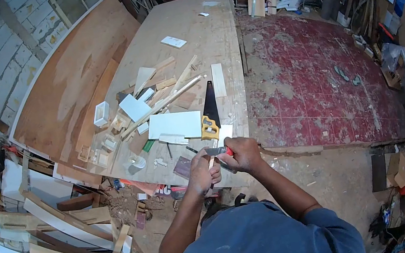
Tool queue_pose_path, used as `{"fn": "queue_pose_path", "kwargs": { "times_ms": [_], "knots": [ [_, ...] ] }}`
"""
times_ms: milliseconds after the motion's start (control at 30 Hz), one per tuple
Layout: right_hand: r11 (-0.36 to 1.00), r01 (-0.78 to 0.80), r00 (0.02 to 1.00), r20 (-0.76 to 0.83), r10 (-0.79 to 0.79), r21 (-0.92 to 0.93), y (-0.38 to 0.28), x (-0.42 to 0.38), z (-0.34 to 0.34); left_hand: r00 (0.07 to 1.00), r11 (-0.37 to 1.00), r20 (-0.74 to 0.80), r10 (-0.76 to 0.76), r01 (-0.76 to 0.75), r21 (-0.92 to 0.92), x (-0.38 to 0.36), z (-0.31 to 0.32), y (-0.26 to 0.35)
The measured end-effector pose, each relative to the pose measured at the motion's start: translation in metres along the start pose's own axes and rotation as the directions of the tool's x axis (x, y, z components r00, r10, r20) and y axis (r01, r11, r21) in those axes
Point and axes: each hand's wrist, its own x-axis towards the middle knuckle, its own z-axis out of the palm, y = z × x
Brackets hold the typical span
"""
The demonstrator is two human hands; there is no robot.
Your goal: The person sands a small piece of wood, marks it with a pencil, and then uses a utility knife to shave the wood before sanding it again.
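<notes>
Both my hands meet at the near edge of a plywood worktable (181, 28). My right hand (242, 153) grips a small tool with a red handle (220, 151). My left hand (200, 172) pinches a thin pale wood piece (211, 163) right beside that tool. Just beyond my hands lie a hand saw (209, 109) with a yellow handle and a white rectangular board (174, 124). A dark square piece (183, 166) lies on the table next to my left hand.
Wood strips, offcuts and small white blocks (155, 97) litter the table's middle. A large plywood sheet (67, 85) leans on the brick wall at left. Boards and curved trim (63, 225) pile on the floor lower left. A worn red floor (313, 81) stretches right, with clutter along its edges.
</notes>
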Motion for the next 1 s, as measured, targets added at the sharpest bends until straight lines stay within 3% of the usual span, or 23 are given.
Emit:
{"fn": "queue_pose_path", "kwargs": {
  "times_ms": [300, 367, 400, 433, 500, 533, 567, 600, 700, 733, 767, 833, 1000],
  "knots": [
    [0.990, 0.073, 0.997, 0.043, -0.068, -0.121, 0.012, 0.009, -0.006, 1.000, 0.999, -0.009, 0.003, -0.004, -0.049, -0.004, 0.006, -0.002],
    [0.987, -0.139, 0.986, -0.104, 0.131, -0.080, 0.044, 0.005, 0.022, 0.999, 0.998, -0.037, -0.006, 0.004, -0.070, -0.012, 0.008, -0.001],
    [0.935, -0.353, 0.912, -0.210, 0.354, 0.043, 0.080, 0.007, 0.031, 1.000, 0.999, 0.022, 0.008, -0.007, -0.044, -0.019, 0.008, 0.003],
    [0.827, -0.530, 0.776, -0.286, 0.562, 0.186, 0.117, 0.008, 0.025, 0.996, 1.000, 0.085, 0.022, -0.020, -0.018, -0.026, 0.008, 0.008],
    [0.722, -0.667, 0.687, -0.223, 0.691, 0.185, 0.146, 0.006, -0.014, 0.992, 0.998, 0.123, 0.040, -0.033, -0.060, -0.037, 0.009, 0.015],
    [0.732, -0.655, 0.698, -0.221, 0.681, 0.186, 0.140, 0.012, -0.018, 0.998, 0.997, 0.030, 0.047, -0.046, -0.060, -0.034, 0.005, 0.013],
    [0.796, -0.600, 0.775, -0.189, 0.603, 0.075, 0.125, 0.008, -0.023, 0.997, 0.997, -0.065, 0.042, -0.046, -0.060, -0.031, 0.000, 0.010],
    [0.843, -0.536, 0.838, -0.142, 0.527, -0.035, 0.110, -0.001, -0.027, 0.998, 0.995, -0.058, 0.034, -0.039, -0.089, -0.022, -0.010, 0.003],
    [0.975, -0.215, 0.977, -0.005, 0.215, -0.057, 0.041, -0.003, -0.026, 0.998, 0.993, -0.058, -0.003, -0.003, -0.114, -0.007, -0.011, -0.001],
    [0.992, -0.111, 0.994, 0.010, 0.112, -0.067, 0.028, -0.004, -0.020, 0.998, 0.994, -0.056, -0.010, 0.003, -0.112, -0.004, -0.009, -0.003],
    [0.991, -0.119, 0.993, 0.006, 0.119, -0.066, 0.019, -0.003, -0.014, 0.999, 0.992, -0.030, -0.018, 0.014, -0.122, -0.002, -0.006, -0.004],
    [0.998, 0.009, 0.999, 0.049, -0.006, -0.062, 0.006, 0.002, -0.007, 1.000, 0.992, 0.002, -0.025, 0.025, -0.122, 0.001, -0.001, -0.005],
    [0.996, 0.008, 0.996, 0.090, 0.000, -0.092, -0.006, 0.011, -0.014, 0.999, 0.998, -0.024, -0.026, 0.024, -0.064, -0.003, 0.004, -0.003]
  ]
}}
